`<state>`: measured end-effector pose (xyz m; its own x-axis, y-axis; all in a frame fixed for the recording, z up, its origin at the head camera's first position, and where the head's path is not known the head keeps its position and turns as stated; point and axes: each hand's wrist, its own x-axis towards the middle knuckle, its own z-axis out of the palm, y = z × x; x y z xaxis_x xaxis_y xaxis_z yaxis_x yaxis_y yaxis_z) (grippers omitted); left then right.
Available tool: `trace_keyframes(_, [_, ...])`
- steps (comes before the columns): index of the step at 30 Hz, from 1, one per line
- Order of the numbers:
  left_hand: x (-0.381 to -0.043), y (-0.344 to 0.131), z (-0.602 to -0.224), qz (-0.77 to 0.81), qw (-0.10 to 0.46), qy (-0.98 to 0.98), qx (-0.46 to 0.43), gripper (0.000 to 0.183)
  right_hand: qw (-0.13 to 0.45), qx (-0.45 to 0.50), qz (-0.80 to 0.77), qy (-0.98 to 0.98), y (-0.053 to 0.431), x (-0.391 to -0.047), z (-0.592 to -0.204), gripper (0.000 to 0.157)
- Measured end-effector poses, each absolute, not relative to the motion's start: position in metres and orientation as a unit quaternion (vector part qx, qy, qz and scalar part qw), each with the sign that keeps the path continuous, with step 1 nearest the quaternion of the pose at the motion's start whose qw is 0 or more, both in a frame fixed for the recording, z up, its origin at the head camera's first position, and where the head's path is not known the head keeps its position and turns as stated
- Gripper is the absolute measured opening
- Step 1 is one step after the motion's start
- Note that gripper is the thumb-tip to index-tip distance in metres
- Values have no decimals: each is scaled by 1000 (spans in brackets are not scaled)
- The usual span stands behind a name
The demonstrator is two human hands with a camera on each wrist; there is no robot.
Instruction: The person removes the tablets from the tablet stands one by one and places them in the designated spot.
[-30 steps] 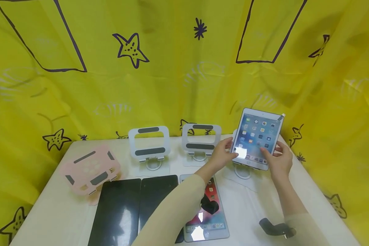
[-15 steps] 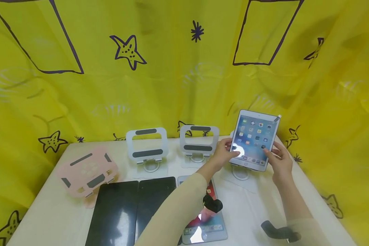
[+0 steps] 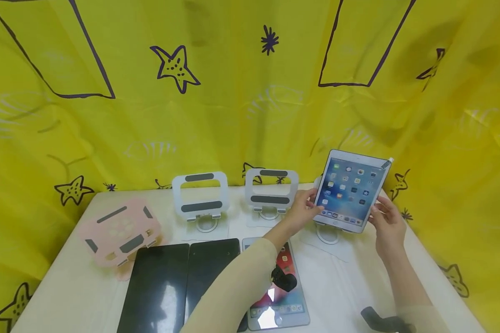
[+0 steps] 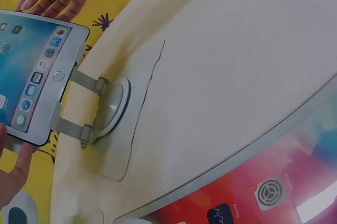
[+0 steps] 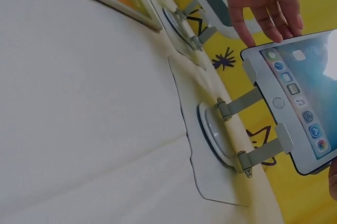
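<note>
A white tablet [image 3: 347,192] showing app icons leans on a silver stand [image 5: 215,134], its bottom edge sitting in the stand's two hooked clips. Behind the tablet, most of the stand's holder plate is hidden. My left hand [image 3: 301,213] is at the tablet's left edge, thumb over the front rim and fingers toward the back. At the opposite edge, my right hand [image 3: 389,231] has its thumb off the screen, with loose fingers close along the side. A small tag [image 3: 387,163] sticks to the tablet's upper right corner.
Two empty silver stands [image 3: 201,196] [image 3: 271,187] line the table's back. A pink stand [image 3: 121,231] leans at the left. Two black-screened tablets [image 3: 154,286] [image 3: 212,268] and a lit tablet [image 3: 293,296] lie in front, partly under my left sleeve. A yellow curtain [image 3: 233,115] hangs behind.
My right thumb has come off the screen and the right hand has moved rightward. The tablet has turned slightly to the right. My left hand stays at its edge.
</note>
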<state>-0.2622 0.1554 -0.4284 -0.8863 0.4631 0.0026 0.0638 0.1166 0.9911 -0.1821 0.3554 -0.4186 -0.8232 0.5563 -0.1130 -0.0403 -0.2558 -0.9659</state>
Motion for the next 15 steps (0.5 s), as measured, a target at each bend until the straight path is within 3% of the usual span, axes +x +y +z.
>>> trace_keyframes(6, [-259, 158, -428, 616, 78, 756, 208, 34, 235, -189, 786, -540, 357, -177, -421, 23])
trace_keyframes(15, [-255, 162, -424, 629, 24, 760, 163, 19, 264, -170, 792, -524, 356, -175, -424, 9])
